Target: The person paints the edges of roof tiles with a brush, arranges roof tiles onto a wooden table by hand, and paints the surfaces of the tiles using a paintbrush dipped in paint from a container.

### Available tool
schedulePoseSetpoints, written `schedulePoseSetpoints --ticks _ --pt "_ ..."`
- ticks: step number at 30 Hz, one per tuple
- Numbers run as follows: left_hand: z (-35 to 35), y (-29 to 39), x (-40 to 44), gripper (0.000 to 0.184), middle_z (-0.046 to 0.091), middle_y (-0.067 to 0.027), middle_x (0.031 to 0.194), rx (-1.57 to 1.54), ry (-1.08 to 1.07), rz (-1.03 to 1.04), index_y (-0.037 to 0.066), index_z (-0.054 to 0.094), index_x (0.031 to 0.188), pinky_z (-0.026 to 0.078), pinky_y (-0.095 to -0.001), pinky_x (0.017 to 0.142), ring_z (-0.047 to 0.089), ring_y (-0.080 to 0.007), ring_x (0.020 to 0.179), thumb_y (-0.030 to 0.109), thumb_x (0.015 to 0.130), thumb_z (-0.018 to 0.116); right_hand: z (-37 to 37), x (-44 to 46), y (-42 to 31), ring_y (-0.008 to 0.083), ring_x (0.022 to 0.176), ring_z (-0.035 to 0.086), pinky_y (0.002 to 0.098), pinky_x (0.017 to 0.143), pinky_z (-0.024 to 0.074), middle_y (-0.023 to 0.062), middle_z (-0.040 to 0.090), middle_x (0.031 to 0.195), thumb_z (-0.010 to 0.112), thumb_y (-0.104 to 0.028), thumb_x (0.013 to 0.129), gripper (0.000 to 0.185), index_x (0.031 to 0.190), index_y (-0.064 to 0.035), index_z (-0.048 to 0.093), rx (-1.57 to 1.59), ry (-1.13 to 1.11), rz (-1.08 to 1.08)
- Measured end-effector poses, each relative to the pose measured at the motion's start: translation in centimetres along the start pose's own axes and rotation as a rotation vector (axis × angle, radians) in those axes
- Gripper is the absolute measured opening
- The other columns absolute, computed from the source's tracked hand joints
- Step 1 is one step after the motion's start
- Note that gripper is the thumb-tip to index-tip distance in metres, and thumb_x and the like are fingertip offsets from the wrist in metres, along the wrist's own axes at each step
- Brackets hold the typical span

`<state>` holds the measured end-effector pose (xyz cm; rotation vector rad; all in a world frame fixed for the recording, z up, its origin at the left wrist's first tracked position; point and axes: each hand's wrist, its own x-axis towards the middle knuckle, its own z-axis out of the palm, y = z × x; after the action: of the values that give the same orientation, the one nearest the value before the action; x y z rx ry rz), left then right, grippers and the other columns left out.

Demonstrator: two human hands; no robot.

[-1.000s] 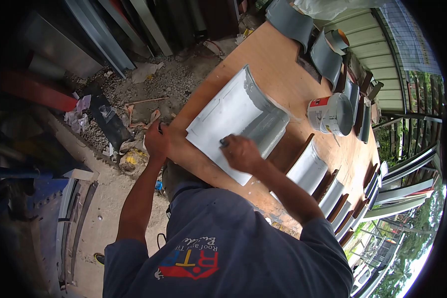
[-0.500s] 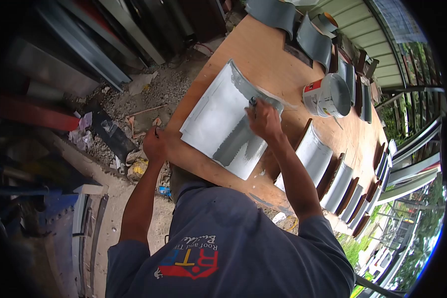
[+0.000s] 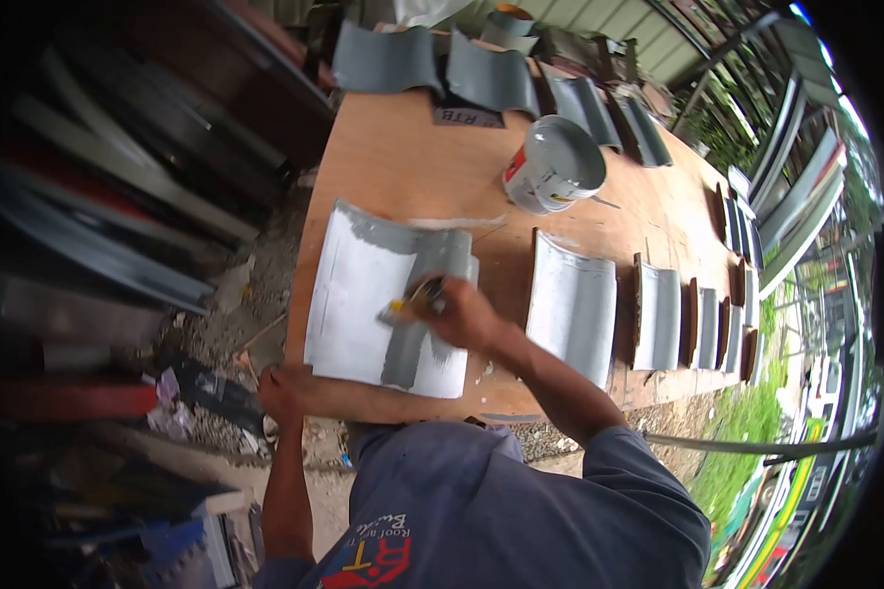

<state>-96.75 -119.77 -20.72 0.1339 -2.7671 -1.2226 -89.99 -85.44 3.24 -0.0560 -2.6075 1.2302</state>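
My right hand (image 3: 462,316) grips a paintbrush (image 3: 399,310), its bristles over a curved roof tile (image 3: 349,314). That tile is white on its left, with wet grey paint along its top and down its ridge. By the near left corner of the plywood table (image 3: 363,162), my left hand (image 3: 281,393) is closed; what it holds, if anything, is hidden. Beyond the tile stands a bucket of grey paint (image 3: 535,182), with a thin stick-like thing beside it.
A row of pale tiles (image 3: 572,309) runs to the right along the near side. Several grey tiles (image 3: 388,61) lie along the far edge. Long metal sheets (image 3: 98,245) lean at the left, above gravel ground (image 3: 228,304).
My view has turned, so the table appears more upright. My right hand has drawn the brush down and leftward over the tile, nearer its middle. My left hand stays closed near the corner.
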Motion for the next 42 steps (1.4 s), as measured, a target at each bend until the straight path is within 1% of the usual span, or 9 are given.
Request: schedulePoseSetpoints --ticks 3,8,16,24,26,30,36,39,42 --pt "-0.1 -0.2 0.0 0.029 0.067 -0.0248 0.09 -0.001 -0.03 -0.007 -0.001 0.067 0.101 0.048 -0.0523 0.073 0.064 -0.046 0.084 0.022 0.098 0.049 -9.8 3.7 1.9 0.0205 0.072 0.069 0.0355 0.065 0.0535 0.0144 0.073 0.085 0.071 -0.008 0.089 0.011 0.097 -0.001 0.069 0.245 0.427 0.037" --pt "-0.8 1.8 -0.1 0.031 0.068 -0.025 0.09 0.029 -0.033 -0.086 -0.001 0.068 0.1 0.048 -0.0528 0.073 0.065 -0.0458 0.083 0.023 0.098 0.049 -25.0 8.5 7.5 0.0384 0.077 0.072 0.0445 0.07 0.054 0.0218 0.072 0.084 0.068 -0.029 0.095 0.032 0.096 0.0027 0.068 -0.446 0.964 0.175" --pt "-1.0 2.5 -0.1 0.036 0.068 -0.027 0.09 0.049 0.001 -0.074 -0.003 0.068 0.098 0.048 -0.0545 0.075 0.064 -0.0482 0.086 0.027 0.094 0.048 -28.5 11.3 15.5 0.0435 0.092 0.07 0.0485 0.08 0.0529 0.0255 0.073 0.092 0.071 -0.038 0.09 0.04 0.101 0.0005 0.071 -0.467 0.784 0.297" --pt "-0.8 2.3 -0.1 0.033 0.069 -0.0272 0.093 0.123 0.011 -0.134 0.0 0.07 0.1 0.05 -0.055 0.077 0.065 -0.0483 0.088 0.027 0.095 0.05 -29.5 10.6 19.5 0.0202 0.069 0.064 0.0378 0.067 0.0501 0.0114 0.071 0.076 0.074 -0.04 0.09 0.044 0.089 0.004 0.074 -0.331 0.719 0.284" --pt "-0.7 2.0 0.3 0.032 0.069 -0.0267 0.091 0.107 0.036 -0.157 0.001 0.07 0.1 0.05 -0.0548 0.076 0.065 -0.0479 0.087 0.026 0.095 0.051 -30.4 10.0 21.5 0.0133 0.082 0.063 0.0346 0.073 0.0514 0.0027 0.07 0.09 0.076 -0.032 0.092 0.03 0.101 -0.0041 0.074 -0.198 0.726 0.287" --pt "-0.5 1.4 0.3 0.028 0.069 -0.0256 0.089 0.106 0.039 -0.103 0.002 0.07 0.1 0.051 -0.054 0.074 0.066 -0.0469 0.085 0.024 0.095 0.053 -28.2 8.0 15.6 0.0196 0.085 0.069 0.0317 0.08 0.0563 0.0092 0.069 0.094 0.075 -0.023 0.092 0.028 0.104 0.0007 0.067 0.628 1.092 0.29" --pt "-1.0 2.6 0.2 0.026 0.067 -0.0267 0.084 0.094 0.016 -0.109 0.002 0.068 0.095 0.049 -0.0547 0.07 0.066 -0.0469 0.082 0.022 0.095 0.053 -15.9 5.0 11.3 0.0205 0.088 0.068 0.0324 0.083 0.0558 0.0082 0.066 0.102 0.068 -0.012 0.095 0.016 0.107 -0.0036 0.064 0.911 0.727 0.24" --pt "-0.7 2.1 0.4 0.026 0.066 -0.0269 0.082 0.076 0.015 -0.093 0.002 0.067 0.094 0.048 -0.0552 0.069 0.066 -0.0476 0.079 0.023 0.095 0.052 -4.8 4.1 5.4 0.0175 0.097 0.069 0.0322 0.086 0.0552 0.0108 0.07 0.107 0.074 -0.02 0.093 0.034 0.121 -0.0019 0.067 0.455 0.451 0.421" --pt "-0.7 1.9 0.5 0.027 0.066 -0.027 0.082 0.053 0.014 -0.074 0.001 0.067 0.093 0.048 -0.0553 0.069 0.065 -0.0481 0.079 0.023 0.096 0.052 2.7 4.9 5.3 0.0195 0.092 0.07 0.0322 0.082 0.0552 0.0132 0.074 0.109 0.077 -0.011 0.089 0.027 0.113 0.0013 0.071 0.337 0.095 0.151"
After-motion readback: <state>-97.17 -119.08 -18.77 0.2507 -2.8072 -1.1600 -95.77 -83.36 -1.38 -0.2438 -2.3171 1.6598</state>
